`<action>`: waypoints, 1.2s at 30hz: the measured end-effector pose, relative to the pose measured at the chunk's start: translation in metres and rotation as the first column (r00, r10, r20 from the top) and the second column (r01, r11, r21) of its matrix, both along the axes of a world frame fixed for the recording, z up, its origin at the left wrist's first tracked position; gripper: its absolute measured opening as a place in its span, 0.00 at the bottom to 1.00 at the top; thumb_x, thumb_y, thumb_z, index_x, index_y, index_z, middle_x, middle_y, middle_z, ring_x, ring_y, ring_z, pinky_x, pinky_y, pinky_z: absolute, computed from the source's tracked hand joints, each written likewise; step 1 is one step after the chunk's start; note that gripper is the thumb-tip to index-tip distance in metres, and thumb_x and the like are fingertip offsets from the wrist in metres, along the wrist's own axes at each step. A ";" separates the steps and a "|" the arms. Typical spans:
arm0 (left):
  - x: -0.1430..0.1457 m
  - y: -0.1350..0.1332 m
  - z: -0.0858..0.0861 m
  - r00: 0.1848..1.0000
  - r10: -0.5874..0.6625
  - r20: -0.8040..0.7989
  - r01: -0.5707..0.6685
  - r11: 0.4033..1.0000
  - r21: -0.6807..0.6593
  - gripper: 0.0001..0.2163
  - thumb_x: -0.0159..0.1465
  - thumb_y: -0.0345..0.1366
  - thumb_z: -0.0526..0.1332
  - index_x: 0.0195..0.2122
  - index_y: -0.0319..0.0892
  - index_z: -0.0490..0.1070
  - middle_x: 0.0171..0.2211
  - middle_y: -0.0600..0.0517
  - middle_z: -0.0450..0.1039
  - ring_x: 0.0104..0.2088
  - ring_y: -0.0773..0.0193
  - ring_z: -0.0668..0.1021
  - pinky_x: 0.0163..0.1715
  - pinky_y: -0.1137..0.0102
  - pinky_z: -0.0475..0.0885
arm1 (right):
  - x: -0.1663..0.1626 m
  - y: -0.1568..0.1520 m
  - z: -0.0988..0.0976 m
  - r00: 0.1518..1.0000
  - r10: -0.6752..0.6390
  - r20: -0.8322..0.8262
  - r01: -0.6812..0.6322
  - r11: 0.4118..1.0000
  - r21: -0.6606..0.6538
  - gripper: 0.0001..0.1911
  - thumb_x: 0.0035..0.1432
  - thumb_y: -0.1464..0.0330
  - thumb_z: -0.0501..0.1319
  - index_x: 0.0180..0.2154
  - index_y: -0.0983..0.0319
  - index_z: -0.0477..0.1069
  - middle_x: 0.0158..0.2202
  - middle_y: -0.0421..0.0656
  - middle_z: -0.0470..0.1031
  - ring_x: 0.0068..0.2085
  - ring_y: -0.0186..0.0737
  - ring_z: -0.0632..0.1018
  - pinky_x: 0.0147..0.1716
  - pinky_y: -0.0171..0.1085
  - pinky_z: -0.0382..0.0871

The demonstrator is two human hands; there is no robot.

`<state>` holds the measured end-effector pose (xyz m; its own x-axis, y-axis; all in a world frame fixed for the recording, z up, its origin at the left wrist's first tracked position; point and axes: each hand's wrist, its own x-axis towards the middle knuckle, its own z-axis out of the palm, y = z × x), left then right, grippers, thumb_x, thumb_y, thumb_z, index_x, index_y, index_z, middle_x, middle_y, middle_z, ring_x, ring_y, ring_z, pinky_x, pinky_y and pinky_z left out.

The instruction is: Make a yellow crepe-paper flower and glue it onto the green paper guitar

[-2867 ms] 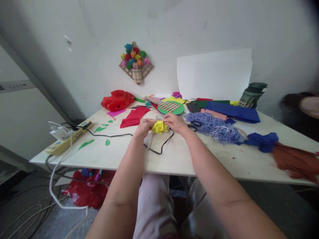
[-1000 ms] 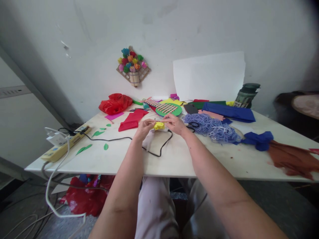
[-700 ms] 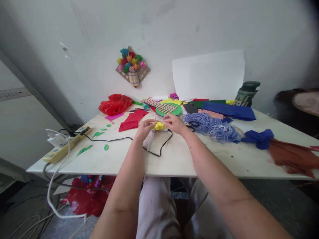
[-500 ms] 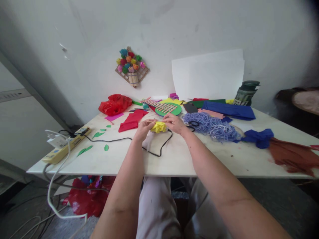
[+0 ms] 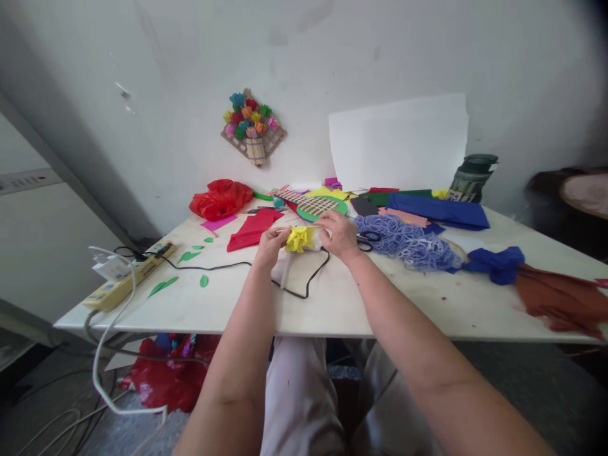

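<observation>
A yellow crepe-paper flower (image 5: 298, 239) is held just above the table between my two hands. My left hand (image 5: 273, 246) is closed, its fingertips pinching the flower's left side. On the right, my right hand (image 5: 339, 234) is closed around a thin pale stick (image 5: 313, 226) that runs toward the flower. Behind the flower and beside my right fingers, a whitish object (image 5: 315, 239) lies on the table, partly hidden; a black cord (image 5: 307, 288) ends near it. A narrow translucent strip (image 5: 285, 271) lies below the flower.
Black-handled scissors (image 5: 369, 238) and tangled lilac yarn (image 5: 403, 240) lie right of my hands. Red paper (image 5: 254, 229) and green paper leaves (image 5: 189, 256) lie left, near a power strip (image 5: 128, 278). A green disc with woven strips (image 5: 323, 207) sits behind.
The yellow flower has turned, showing its petals more toward me, and shifted slightly left. My right hand has moved a little right and its fingers have risen; the whitish object behind shows more.
</observation>
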<state>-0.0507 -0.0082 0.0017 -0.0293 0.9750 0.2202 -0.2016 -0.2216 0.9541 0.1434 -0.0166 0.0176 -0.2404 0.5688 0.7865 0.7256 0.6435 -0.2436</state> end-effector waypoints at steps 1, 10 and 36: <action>0.000 0.001 0.000 0.999 0.040 0.017 -0.040 0.999 0.006 0.21 0.36 0.49 0.73 0.26 0.39 0.74 0.22 0.54 0.73 0.24 0.68 0.73 0.25 0.74 0.66 | 0.000 -0.001 0.000 1.000 -0.029 0.004 0.029 1.000 -0.008 0.15 0.50 0.75 0.55 0.36 0.63 0.78 0.41 0.48 0.75 0.43 0.44 0.73 0.42 0.38 0.66; -0.002 0.010 -0.003 0.962 0.243 0.121 -0.255 0.962 0.097 0.20 0.39 0.49 0.72 0.25 0.38 0.73 0.22 0.54 0.73 0.24 0.69 0.73 0.27 0.73 0.67 | -0.027 -0.003 -0.014 0.929 -0.091 0.360 0.212 0.926 -0.312 0.19 0.53 0.69 0.55 0.47 0.63 0.73 0.47 0.50 0.72 0.47 0.48 0.71 0.45 0.41 0.64; -0.013 0.022 -0.009 0.857 0.514 0.037 -0.509 0.833 0.218 0.13 0.52 0.45 0.64 0.25 0.38 0.74 0.22 0.52 0.73 0.26 0.66 0.73 0.28 0.72 0.66 | 0.024 0.012 -0.006 0.925 -0.309 0.221 0.379 0.797 -0.470 0.13 0.50 0.65 0.57 0.37 0.57 0.77 0.37 0.46 0.79 0.39 0.48 0.77 0.37 0.39 0.67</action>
